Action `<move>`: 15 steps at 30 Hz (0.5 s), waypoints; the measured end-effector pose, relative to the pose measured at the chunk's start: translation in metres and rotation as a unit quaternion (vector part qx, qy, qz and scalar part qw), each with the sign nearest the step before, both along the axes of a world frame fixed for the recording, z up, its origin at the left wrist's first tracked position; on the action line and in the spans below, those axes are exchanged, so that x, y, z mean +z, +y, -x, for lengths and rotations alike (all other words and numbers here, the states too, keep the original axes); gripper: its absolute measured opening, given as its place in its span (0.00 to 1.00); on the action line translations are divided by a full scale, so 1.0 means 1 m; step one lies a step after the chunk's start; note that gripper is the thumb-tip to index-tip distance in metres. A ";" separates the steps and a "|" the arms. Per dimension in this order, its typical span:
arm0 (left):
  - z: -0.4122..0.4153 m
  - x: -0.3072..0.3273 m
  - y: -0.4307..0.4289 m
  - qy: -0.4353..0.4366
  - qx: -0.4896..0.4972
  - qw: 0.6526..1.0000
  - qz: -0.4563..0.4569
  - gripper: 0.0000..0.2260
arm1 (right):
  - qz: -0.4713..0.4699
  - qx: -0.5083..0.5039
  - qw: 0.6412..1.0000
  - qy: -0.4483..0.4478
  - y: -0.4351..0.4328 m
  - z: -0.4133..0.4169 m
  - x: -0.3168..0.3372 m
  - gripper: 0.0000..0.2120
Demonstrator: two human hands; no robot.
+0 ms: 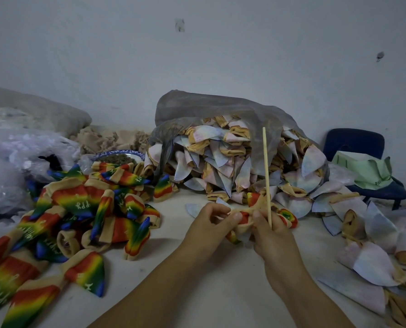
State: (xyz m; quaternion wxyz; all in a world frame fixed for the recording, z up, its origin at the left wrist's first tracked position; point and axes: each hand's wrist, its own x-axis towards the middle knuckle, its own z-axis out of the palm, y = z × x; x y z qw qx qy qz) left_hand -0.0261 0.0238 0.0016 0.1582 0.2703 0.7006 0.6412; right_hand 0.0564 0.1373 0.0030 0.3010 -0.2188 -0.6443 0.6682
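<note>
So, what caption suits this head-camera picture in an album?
The left hand and right hand pinch a rainbow cloth piece; the right also holds a wooden stick, near a rainbow pile.

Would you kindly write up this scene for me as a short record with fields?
Work in hand: small rainbow-printed fabric piece, held between both hands
Left hand: pinches the piece's tan edge
Right hand: grips the piece and a thin pale wooden stick, which stands nearly upright
Left of the hands: heap of rainbow fabric pieces
Behind the hands: pale pastel fabric pieces spilling from a grey translucent plastic bag
Surface: white tabletop
Far right: dark blue chair
</note>
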 end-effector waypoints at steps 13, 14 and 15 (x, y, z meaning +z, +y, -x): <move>-0.005 0.005 0.001 -0.278 -0.084 0.941 -0.174 0.06 | -0.117 0.008 0.993 0.019 0.001 -0.005 -0.002 0.08; -0.005 0.006 0.001 -0.279 -0.077 0.941 -0.178 0.07 | -0.126 0.004 0.992 0.017 0.001 -0.004 -0.002 0.08; -0.005 0.007 0.002 -0.269 -0.076 0.943 -0.179 0.08 | -0.137 -0.004 0.990 0.010 0.002 -0.003 -0.003 0.07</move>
